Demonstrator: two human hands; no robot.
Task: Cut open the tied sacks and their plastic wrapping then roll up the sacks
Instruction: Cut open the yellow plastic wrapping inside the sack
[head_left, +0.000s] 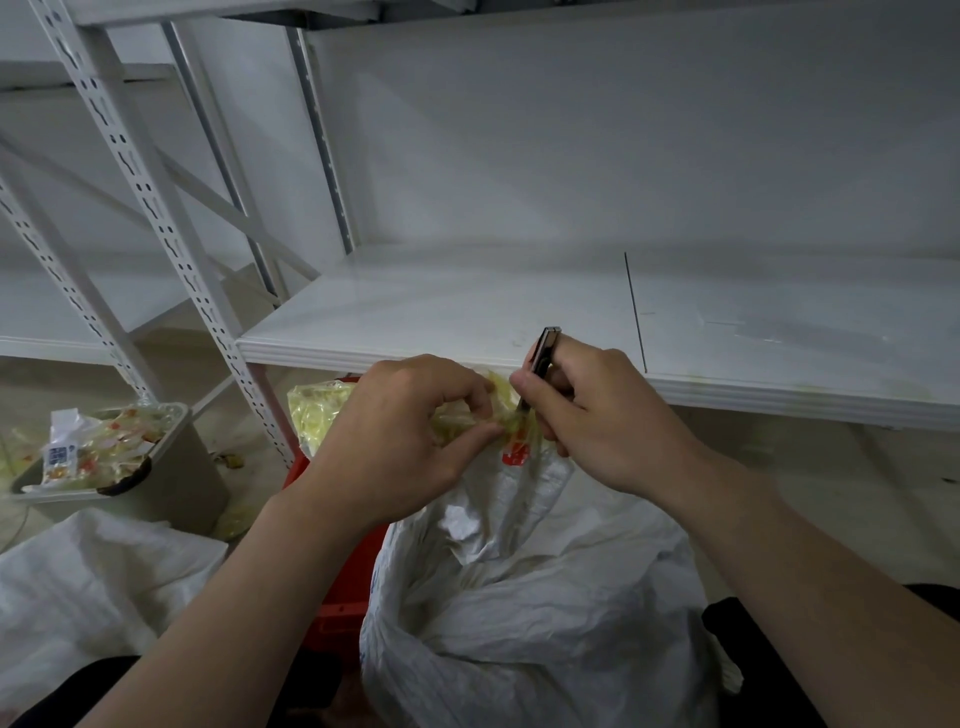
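A white woven sack (524, 587) stands in front of me, its neck bunched and wound with yellowish plastic wrapping (467, 421) and a bit of red-printed tape. My left hand (395, 436) pinches the wrapping at the neck from the left. My right hand (597, 415) grips a slim dark utility knife (543, 353), whose tip points down into the wrapping at the neck. The blade's end is hidden in the plastic.
A white metal shelf (467, 322) runs just behind the hands. A grey bin (171, 467) full of plastic scraps stands at the left. Another white sack (88, 592) lies at lower left. A red crate (348, 582) and a yellowish bag (317, 410) sit behind the sack.
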